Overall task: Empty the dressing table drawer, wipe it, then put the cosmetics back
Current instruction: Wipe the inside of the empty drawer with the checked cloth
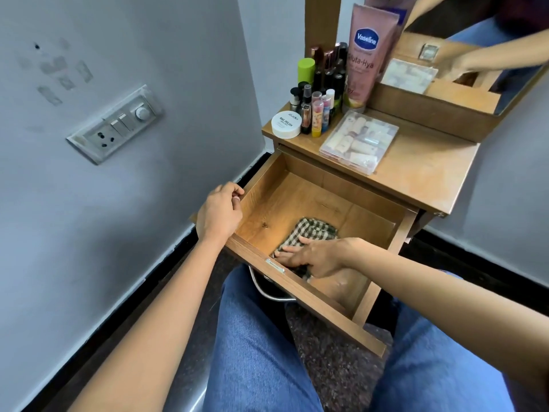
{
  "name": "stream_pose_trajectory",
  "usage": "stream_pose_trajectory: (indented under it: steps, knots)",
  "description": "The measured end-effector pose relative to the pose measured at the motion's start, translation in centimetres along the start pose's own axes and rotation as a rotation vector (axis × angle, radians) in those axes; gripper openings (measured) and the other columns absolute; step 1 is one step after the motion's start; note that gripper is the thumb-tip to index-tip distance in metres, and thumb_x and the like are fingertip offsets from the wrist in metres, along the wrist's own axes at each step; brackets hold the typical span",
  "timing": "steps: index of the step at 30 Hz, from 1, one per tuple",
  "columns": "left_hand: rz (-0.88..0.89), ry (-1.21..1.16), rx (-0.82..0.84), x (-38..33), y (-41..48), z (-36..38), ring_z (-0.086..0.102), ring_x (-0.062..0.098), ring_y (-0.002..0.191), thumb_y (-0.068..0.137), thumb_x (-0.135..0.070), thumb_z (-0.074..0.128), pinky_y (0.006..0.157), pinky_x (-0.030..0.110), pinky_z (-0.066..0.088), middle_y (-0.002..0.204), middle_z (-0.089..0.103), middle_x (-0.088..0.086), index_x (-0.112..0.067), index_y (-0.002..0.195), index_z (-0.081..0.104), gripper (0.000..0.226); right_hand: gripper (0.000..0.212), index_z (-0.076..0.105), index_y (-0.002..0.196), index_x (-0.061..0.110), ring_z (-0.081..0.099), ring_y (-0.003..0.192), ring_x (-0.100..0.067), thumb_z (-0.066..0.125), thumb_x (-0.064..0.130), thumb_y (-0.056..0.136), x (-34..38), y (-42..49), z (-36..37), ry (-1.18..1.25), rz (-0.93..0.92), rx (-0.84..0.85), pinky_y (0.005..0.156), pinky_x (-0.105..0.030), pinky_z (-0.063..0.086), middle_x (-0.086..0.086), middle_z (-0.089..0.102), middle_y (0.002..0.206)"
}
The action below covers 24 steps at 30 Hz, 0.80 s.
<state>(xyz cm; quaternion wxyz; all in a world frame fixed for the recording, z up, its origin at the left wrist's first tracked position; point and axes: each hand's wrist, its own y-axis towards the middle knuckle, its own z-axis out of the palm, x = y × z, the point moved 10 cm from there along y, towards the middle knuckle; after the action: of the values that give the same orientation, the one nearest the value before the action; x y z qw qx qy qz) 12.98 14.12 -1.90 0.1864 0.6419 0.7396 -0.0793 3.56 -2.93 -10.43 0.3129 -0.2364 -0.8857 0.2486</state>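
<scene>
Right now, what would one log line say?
step: wiping | left hand: holds drawer edge | right hand: presses checked cloth | cosmetics: on tabletop

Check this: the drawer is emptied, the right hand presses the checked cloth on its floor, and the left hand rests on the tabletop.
One error: the head view shows the left hand gripping the left wall of the drawer, not resting on the tabletop. The rest holds: the right hand presses the checked cloth on the emptied drawer's floor.

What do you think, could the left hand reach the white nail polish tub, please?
Probably yes: the left hand merely holds the drawer edge, and nothing stands between it and the tub above.
</scene>
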Motion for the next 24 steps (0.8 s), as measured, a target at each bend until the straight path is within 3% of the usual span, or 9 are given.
stream_pose_trajectory:
  steps: [6, 11, 19, 24]
  knots:
    - [0.015, 0.004, -0.032, -0.3, -0.1, -0.3, 0.061, 0.017, 0.087, 0.094, -0.016, 0.045, 0.062, 0.027, 0.043, 0.106, 0.063, -0.004, -0.027, 0.105, 0.061, 0.022, 0.067, 0.005, 0.154, 0.015, -0.004, 0.149, -0.017, 0.042, 0.013, 0.097, 1.2, 6.8, -4.8, -0.148, 0.029, -0.039, 0.12, -0.05, -0.004, -0.003, 0.001, 0.162]
    - [0.032, 0.008, -0.032, -0.3, -0.1, -0.3, 0.061, 0.016, 0.086, 0.095, -0.015, 0.046, 0.06, 0.027, 0.044, 0.108, 0.063, -0.004, -0.027, 0.106, 0.061, 0.022, 0.069, 0.008, 0.154, 0.019, -0.003, 0.149, -0.017, 0.04, 0.008, 0.095, 1.3, 8.5, -6.5, -0.146, 0.08, -0.045, 0.12, -0.047, -0.003, -0.003, 0.004, 0.162]
    - [0.033, 0.038, -0.013, -0.6, 0.0, -0.3, 0.061, 0.016, 0.086, 0.096, -0.017, 0.046, 0.06, 0.026, 0.043, 0.11, 0.063, -0.003, -0.027, 0.109, 0.059, 0.02, 0.069, 0.011, 0.154, 0.026, 0.0, 0.149, -0.012, 0.036, 0.004, 0.094, 1.1, 7.8, -6.5, -0.135, 0.154, -0.252, 0.118, -0.048, -0.003, 0.007, 0.008, 0.162]
    - [0.035, 0.038, -0.01, -0.7, 0.0, -0.3, 0.062, 0.018, 0.088, 0.096, -0.017, 0.047, 0.063, 0.028, 0.047, 0.11, 0.063, -0.002, -0.026, 0.108, 0.059, 0.019, 0.067, 0.009, 0.154, 0.031, 0.001, 0.149, -0.013, 0.038, 0.014, 0.096, -0.2, 7.8, -6.6, -0.12, 0.249, -0.28, 0.118, -0.05, -0.004, 0.01, 0.007, 0.162]
